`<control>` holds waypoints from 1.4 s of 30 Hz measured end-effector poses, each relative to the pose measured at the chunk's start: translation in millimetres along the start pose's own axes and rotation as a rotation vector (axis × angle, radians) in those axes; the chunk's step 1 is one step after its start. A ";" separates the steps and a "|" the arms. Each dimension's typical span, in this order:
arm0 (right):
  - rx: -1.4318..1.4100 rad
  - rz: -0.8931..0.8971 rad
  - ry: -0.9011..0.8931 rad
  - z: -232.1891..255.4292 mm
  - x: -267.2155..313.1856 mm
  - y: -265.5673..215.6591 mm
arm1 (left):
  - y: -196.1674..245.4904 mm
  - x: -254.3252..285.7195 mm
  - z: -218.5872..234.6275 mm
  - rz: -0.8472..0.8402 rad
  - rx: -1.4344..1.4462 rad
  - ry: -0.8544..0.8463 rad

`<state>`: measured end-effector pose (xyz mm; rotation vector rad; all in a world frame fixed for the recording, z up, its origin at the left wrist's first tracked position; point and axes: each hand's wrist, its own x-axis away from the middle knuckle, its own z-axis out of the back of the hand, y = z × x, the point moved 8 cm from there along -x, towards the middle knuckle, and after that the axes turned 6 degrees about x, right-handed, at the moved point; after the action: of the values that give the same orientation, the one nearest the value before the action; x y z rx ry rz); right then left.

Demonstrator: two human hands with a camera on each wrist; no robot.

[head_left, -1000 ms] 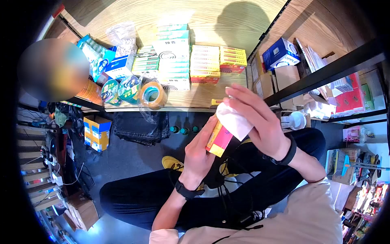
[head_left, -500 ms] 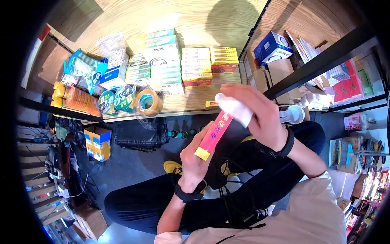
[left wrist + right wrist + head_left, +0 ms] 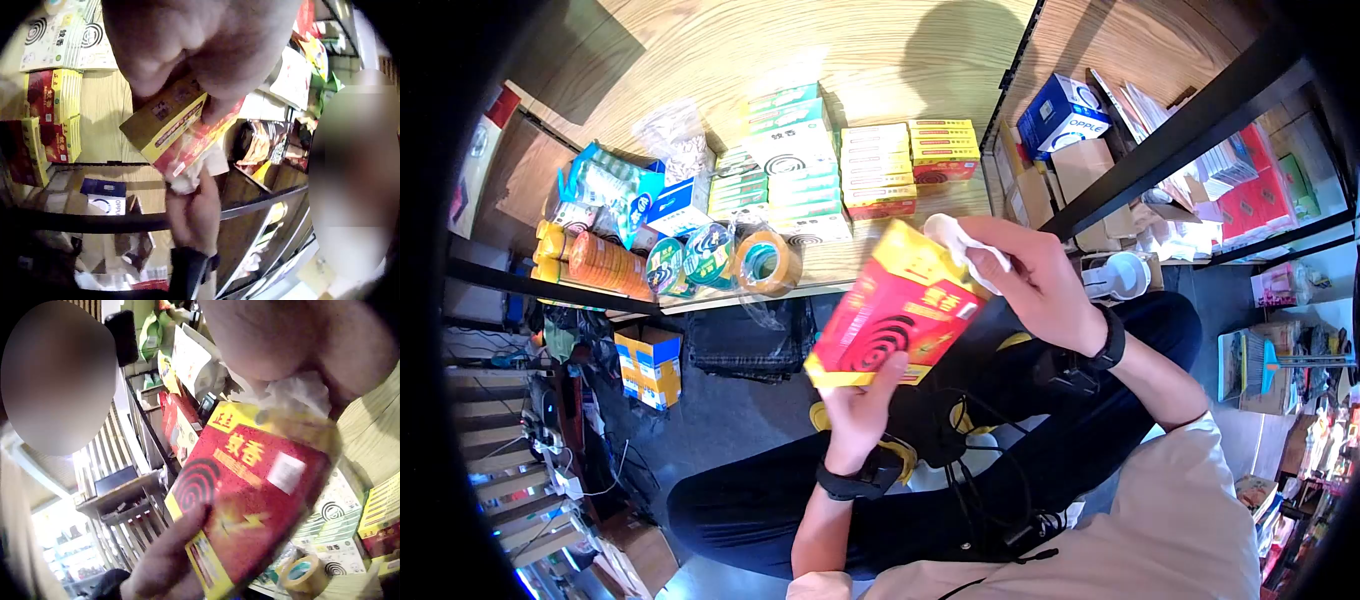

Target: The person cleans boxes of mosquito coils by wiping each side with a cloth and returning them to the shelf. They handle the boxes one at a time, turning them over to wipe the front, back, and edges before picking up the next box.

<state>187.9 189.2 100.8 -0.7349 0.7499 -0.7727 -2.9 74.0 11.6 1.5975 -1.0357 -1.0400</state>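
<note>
A red and yellow mosquito coil box [image 3: 915,325] is held up in front of the shelf, its broad face with the black spiral turned up. My left hand [image 3: 858,425] grips its lower end, the thumb lying across the face. At the upper yellow edge, my right hand [image 3: 1050,290] pinches a crumpled white tissue [image 3: 962,246] against the box. The right wrist view shows the tissue [image 3: 300,394] bunched under the right hand along that edge. Most of the left fingers are hidden behind the box in the head view.
Behind stands a wooden shelf with white-green coil boxes [image 3: 795,150] and yellow-red ones [image 3: 878,165] in stacks. A tape roll [image 3: 767,262] lies near its front edge. To the right are a black bar [image 3: 1180,135] and a blue box [image 3: 1060,118]. A carton [image 3: 650,368] sits on the floor.
The box has turned from showing its narrow pink side to its broad red face, swinging up and left. The tissue has stayed at its upper end with my right hand.
</note>
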 end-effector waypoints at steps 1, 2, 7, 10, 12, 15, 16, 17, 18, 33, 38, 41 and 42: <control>0.001 -0.002 0.002 0.7 0.6 -2.1 | -2.4 -0.9 6.7 0.000 0.131 0.087; 0.010 -0.090 -0.022 -0.4 0.1 0.2 | -6.5 -3.2 10.1 0.047 0.264 0.119; -0.158 -0.280 -0.089 -14.1 1.4 14.7 | -6.0 -6.7 8.8 0.181 0.617 0.123; -0.080 0.018 0.024 -24.9 4.2 -1.4 | -17.5 -1.4 3.3 0.255 0.651 0.158; -0.074 -0.034 0.024 -34.6 9.7 5.8 | -19.9 3.4 -3.0 0.303 0.624 0.162; -0.102 -0.116 0.039 -23.7 7.4 15.4 | -16.2 8.7 -9.8 0.334 0.601 0.079; -0.120 -0.153 0.025 -16.8 3.1 18.7 | -12.6 1.7 -12.5 0.326 0.617 -0.018; -0.176 -0.187 0.039 -6.8 -1.7 11.5 | -15.3 4.6 -6.5 0.365 0.703 0.009; -0.291 -0.215 0.035 -1.8 -5.2 14.2 | -12.0 2.1 -6.5 0.396 0.752 -0.086; -0.189 -0.072 -0.024 -3.2 -8.5 -3.5 | -22.8 9.3 -19.8 0.439 0.644 -0.118; -0.148 0.012 -0.069 -11.2 1.2 -9.0 | -13.9 -1.0 -7.8 0.389 0.668 0.018; -0.098 0.088 -0.172 -23.9 8.6 -14.5 | -6.8 -13.1 8.3 0.290 0.650 0.032; -0.007 0.104 -0.170 -28.4 10.9 -20.1 | -1.9 -14.6 9.3 0.266 0.628 0.027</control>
<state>163.8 161.9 98.5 -0.7514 0.6317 -0.6052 -15.6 85.9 10.1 1.8785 -1.6107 -0.5303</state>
